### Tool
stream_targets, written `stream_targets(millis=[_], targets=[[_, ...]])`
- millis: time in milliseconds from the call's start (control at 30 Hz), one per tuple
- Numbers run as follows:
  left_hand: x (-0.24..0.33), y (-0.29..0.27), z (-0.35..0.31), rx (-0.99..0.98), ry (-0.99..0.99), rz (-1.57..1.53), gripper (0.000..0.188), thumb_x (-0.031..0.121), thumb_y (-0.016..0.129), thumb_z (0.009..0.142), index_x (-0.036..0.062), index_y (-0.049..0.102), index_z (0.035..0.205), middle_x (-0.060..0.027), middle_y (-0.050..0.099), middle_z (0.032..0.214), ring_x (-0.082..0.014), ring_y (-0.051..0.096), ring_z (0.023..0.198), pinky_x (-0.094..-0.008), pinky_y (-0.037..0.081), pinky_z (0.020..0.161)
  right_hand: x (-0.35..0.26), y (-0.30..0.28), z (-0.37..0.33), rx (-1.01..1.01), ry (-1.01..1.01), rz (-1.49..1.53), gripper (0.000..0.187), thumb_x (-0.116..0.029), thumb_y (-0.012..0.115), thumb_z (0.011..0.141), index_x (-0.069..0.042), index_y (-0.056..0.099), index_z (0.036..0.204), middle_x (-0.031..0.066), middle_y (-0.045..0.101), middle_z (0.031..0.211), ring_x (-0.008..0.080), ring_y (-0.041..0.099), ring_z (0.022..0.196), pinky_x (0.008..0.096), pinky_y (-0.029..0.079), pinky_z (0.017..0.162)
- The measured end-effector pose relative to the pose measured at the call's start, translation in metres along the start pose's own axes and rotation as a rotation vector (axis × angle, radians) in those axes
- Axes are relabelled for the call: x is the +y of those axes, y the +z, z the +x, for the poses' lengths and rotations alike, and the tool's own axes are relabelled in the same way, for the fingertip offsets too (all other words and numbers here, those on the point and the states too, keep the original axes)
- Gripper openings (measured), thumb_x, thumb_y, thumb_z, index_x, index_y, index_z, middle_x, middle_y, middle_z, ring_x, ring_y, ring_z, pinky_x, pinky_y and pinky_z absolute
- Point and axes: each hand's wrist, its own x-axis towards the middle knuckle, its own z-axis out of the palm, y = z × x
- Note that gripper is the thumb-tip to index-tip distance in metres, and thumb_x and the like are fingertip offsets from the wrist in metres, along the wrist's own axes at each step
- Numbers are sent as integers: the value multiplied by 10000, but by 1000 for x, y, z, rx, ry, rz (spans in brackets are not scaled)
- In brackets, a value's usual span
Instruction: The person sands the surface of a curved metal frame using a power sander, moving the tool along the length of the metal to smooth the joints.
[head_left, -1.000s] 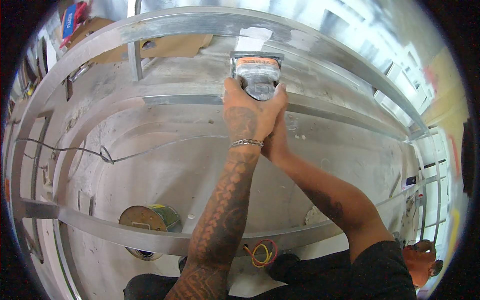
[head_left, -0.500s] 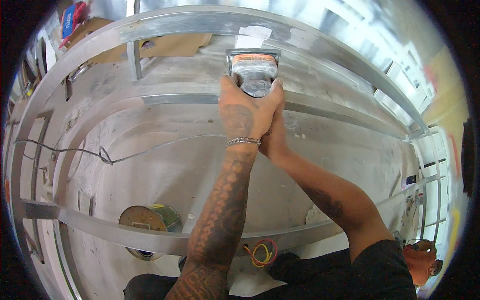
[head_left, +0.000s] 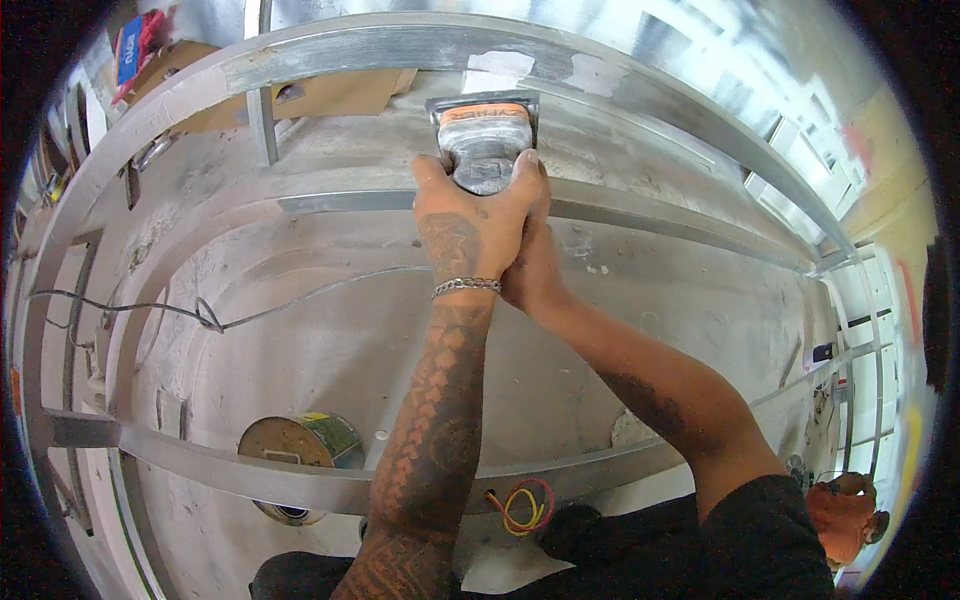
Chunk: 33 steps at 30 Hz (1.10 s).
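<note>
A dusty grey electric sander (head_left: 487,142) with an orange band and a flat black pad is gripped by my left hand (head_left: 468,225), thumb on one side and fingers on the other. My right hand (head_left: 536,265) is tucked under and beside the left one, closed around the sander's lower body; most of its fingers are hidden. The pad is just below the curved upper metal rail (head_left: 370,57), close to a whitish filler patch (head_left: 499,66). Whether the pad touches the rail cannot be made out.
A second curved rail (head_left: 640,212) runs behind my hands, and a nearer one (head_left: 240,478) crosses below. Left, a black cable (head_left: 207,312) trails. A round can (head_left: 300,440) lies near the front rail, by red and yellow wires (head_left: 521,508). An orange tool (head_left: 842,515) sits lower right.
Both hands have shifted slightly to the left with the sander, and its pad now shows a little wider. The rails, can and cable lie much as before.
</note>
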Motion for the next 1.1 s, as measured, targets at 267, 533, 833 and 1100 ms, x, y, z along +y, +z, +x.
stream_targets(millis=[267, 533, 833, 1100], targets=[[-7, -3, 9, 10, -9, -47, 697, 446, 840, 756, -110, 561, 1071, -265, 686, 992, -315, 689, 920, -400, 539, 828, -11, 6, 6, 34, -76, -79, 1115, -224, 757, 838, -49, -92, 1540, 330, 684, 989, 517, 665, 955, 562, 535, 828], [-2, -6, 4, 15, -44, 28, 711, 463, 840, 738, -103, 567, 1070, -271, 688, 1012, -320, 695, 952, -407, 538, 847, 2, 11, 6, 41, -16, 33, 1124, -244, 770, 832, -60, -83, 1540, 332, 684, 990, 520, 662, 965, 566, 534, 837], [7, 5, -3, -80, -40, -16, 771, 447, 861, 688, -104, 507, 1096, -296, 662, 1019, -398, 689, 952, -444, 541, 836, 15, -3, -1, 74, -11, -5, 1152, -296, 783, 835, -83, -100, 1544, 336, 663, 1108, 509, 647, 1054, 546, 528, 878], [13, 11, -9, -89, -2, 46, 741, 401, 865, 683, -94, 493, 1088, -289, 643, 1033, -405, 663, 984, -457, 521, 868, 10, -9, -4, 140, -118, -8, 1206, -318, 821, 817, -36, -110, 1530, 294, 598, 1267, 417, 637, 1154, 467, 516, 946]])
